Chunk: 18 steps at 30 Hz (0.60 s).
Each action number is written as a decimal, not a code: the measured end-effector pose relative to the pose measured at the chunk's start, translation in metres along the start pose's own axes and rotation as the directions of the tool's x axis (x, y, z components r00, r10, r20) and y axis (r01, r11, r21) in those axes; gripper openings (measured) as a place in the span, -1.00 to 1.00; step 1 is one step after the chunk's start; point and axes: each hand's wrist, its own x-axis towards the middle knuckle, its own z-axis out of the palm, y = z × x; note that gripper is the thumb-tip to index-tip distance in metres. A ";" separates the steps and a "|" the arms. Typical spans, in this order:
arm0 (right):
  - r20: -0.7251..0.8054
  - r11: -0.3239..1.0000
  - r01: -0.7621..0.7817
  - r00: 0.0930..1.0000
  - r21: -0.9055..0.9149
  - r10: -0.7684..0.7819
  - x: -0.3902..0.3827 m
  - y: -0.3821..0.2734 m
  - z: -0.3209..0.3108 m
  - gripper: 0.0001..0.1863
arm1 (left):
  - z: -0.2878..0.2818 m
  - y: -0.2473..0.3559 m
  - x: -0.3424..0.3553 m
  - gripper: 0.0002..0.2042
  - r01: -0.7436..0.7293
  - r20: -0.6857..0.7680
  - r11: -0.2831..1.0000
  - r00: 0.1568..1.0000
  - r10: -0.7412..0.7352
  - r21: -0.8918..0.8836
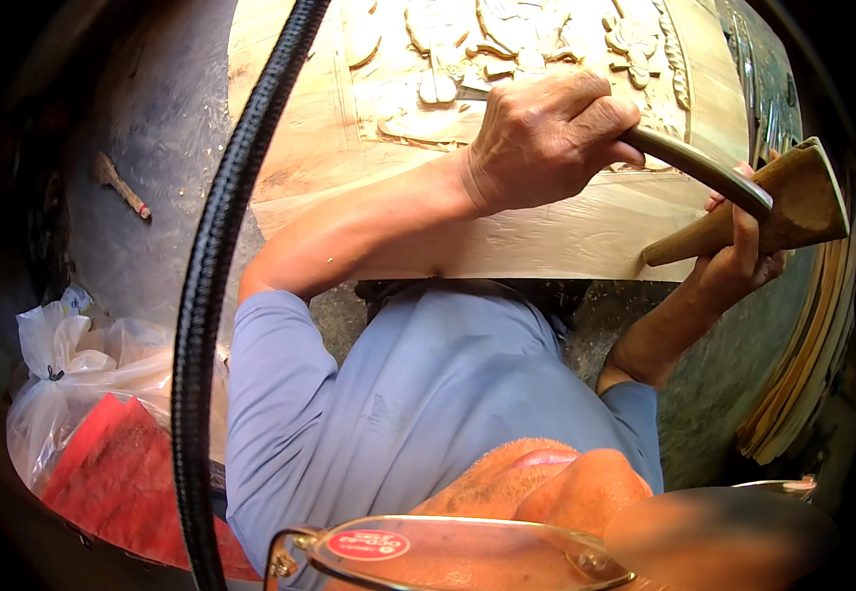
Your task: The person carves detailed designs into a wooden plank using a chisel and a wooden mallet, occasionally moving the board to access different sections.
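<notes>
A pale wooden panel [305,167] with raised carved figures lies across the bench in front of me. My left hand [551,133] is closed around a long-handled carving chisel [694,163], over the carving, with the blade pointing left at the relief. My right hand [743,251], at the panel's right edge, grips a wedge-shaped wooden mallet [802,197]. Its fingers are at the end of the chisel's handle; I cannot tell whether they touch it.
A small wooden-handled tool [123,185] lies on the grey surface at left. Below it are a knotted plastic bag [59,345] and a red sheet [103,473]. Long boards [797,360] stand at right. A black braided cable [221,256] crosses the left side of my view.
</notes>
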 end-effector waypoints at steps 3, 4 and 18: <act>-0.020 0.999 -0.024 0.999 0.036 0.024 0.000 -0.002 0.000 -0.60 | 0.000 -0.001 0.001 -0.69 0.011 -0.006 1.000 1.000 -0.011 0.022; -0.024 0.998 -0.030 0.999 0.053 0.031 0.000 -0.002 0.000 -0.68 | -0.001 0.000 0.001 -0.69 0.019 -0.001 0.999 1.000 -0.019 0.036; 0.047 0.998 -0.021 0.999 0.055 0.018 0.003 -0.001 0.005 -0.71 | 0.000 0.002 0.008 -0.72 0.045 -0.082 0.999 0.996 -0.043 0.018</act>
